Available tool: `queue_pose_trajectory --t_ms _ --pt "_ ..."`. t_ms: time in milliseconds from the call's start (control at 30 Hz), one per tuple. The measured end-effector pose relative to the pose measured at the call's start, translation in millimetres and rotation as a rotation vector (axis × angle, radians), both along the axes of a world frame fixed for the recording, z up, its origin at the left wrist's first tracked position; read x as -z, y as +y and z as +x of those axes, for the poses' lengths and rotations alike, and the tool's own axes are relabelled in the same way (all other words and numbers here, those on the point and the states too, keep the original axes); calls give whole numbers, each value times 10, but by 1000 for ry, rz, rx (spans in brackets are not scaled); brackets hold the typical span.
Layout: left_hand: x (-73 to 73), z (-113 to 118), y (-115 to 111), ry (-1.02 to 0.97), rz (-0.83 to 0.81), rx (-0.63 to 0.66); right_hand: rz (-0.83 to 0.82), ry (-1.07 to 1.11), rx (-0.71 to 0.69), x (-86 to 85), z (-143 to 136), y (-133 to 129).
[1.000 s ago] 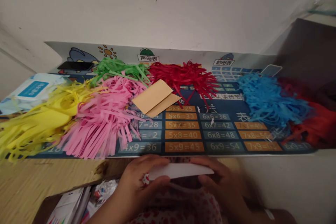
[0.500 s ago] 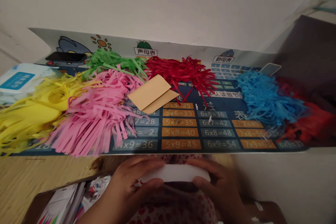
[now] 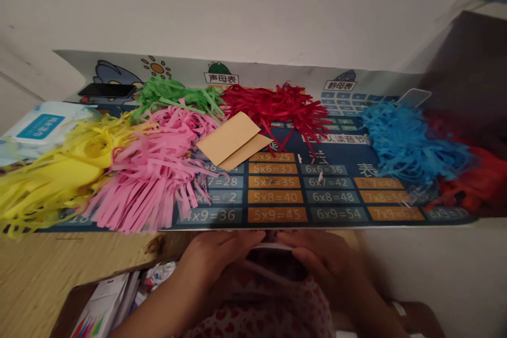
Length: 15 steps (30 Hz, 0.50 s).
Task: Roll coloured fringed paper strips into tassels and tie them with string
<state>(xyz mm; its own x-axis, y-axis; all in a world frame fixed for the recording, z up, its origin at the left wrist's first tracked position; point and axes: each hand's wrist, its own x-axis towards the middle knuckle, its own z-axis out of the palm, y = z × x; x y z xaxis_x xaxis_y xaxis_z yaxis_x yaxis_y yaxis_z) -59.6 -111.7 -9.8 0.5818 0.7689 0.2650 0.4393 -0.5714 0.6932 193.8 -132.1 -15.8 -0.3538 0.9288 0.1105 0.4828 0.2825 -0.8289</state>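
Observation:
Below the table's front edge, above my lap, my left hand (image 3: 222, 256) and my right hand (image 3: 322, 256) close on opposite sides of a white rounded thing (image 3: 272, 246). It looks like a ring or shallow bowl shape, with a thin pale rim and a dark middle; its exact kind does not show. The fingers partly cover it. Ahead on the table lie bundles of cut strips: pink (image 3: 152, 169), yellow (image 3: 67, 163), green (image 3: 178, 96), dark red (image 3: 277, 108) and blue (image 3: 412, 142). A folded tan card (image 3: 229, 140) rests between the pink and red bundles.
A printed chart mat (image 3: 277, 198) covers the table and curls up against the wall. A phone (image 3: 106, 90) and a wipes pack (image 3: 39, 124) lie at left. Another red bundle (image 3: 475, 179) is at right, before a dark box (image 3: 471, 74). Below left are pen packs (image 3: 99, 306).
My hands have moved slightly up toward the table edge. The white thing has tilted, so its broad white side is now mostly hidden and more of its dark middle shows.

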Motion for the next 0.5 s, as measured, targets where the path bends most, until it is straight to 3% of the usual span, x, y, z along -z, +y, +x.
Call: queue_pose_trajectory --t_ms 167,500 --pt "-19 -4 17 -28 -94 -52 110 -117 -40 -9 50 106" --pt "25 -51 117 -54 -205 53 264 -122 -72 -1 76 189"
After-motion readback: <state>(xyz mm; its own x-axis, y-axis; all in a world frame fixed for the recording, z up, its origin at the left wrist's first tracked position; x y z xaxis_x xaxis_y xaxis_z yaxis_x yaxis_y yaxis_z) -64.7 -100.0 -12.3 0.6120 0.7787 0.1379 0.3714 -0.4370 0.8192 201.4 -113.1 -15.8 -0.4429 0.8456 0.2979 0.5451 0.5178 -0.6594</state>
